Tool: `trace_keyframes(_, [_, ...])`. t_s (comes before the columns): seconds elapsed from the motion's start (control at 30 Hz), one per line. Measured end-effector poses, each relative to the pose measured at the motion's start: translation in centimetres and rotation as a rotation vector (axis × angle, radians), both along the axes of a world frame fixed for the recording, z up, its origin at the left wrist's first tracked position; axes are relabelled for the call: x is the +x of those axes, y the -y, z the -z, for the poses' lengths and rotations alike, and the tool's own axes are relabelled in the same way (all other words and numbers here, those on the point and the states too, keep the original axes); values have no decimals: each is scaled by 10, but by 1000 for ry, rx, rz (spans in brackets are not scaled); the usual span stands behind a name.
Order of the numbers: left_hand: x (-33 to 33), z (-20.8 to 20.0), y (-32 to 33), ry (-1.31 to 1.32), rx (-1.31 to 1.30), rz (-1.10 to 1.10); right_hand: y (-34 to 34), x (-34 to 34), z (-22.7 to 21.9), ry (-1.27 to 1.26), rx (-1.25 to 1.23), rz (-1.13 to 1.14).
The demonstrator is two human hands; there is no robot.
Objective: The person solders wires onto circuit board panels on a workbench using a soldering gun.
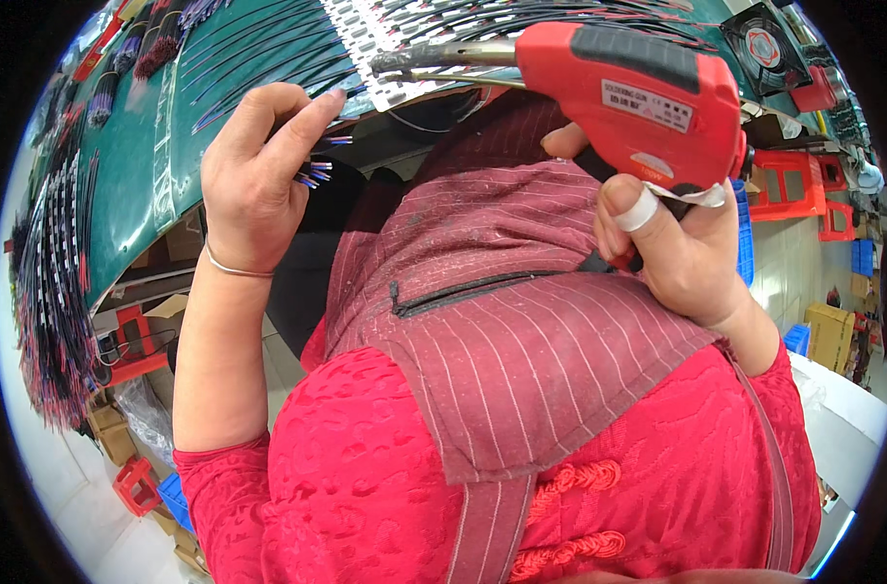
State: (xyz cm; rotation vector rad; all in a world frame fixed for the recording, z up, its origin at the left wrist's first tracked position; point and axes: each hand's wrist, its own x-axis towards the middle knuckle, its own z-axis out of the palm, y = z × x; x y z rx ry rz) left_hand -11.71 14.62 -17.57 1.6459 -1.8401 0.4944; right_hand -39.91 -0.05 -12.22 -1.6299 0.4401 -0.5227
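Note:
My right hand [691,248] is wrapped round the handle of a red soldering gun [648,136] with a black top grip. White tape circles that thumb. The gun's metal nose points left, its tip over the near edge of a row of small white boards [397,95]. My left hand [258,170] is closed, thumb and forefinger pinching a dark wire [356,90] beside these boards. More thin wires [314,175] with blue and white ends stick out from under its curled fingers.
A green table mat [132,209] bears rows of dark wires [258,49]. Wire bundles [59,282] hang over its left edge. A black fan [766,49] stands at far right. Red stools [789,185] and a cardboard box [829,336] are on the right floor.

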Motion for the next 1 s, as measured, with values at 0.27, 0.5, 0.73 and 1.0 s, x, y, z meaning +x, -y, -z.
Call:
trace_keyframes(0.27, [-15,0,3,23,34,-123,-5,-3,-4,-20,-24,31])
trace_keyframes(0.5, [-16,-2,4,-29,-3,-80,1,-4,6,63,-97,-26])
trace_keyframes(0.73, [-19,-3,5,-11,32,-73,10,-10,12,37,-128,-101])
trace_keyframes(1.0, [-23,-6,7,20,42,-102,5,-6,6,42,-125,-112])
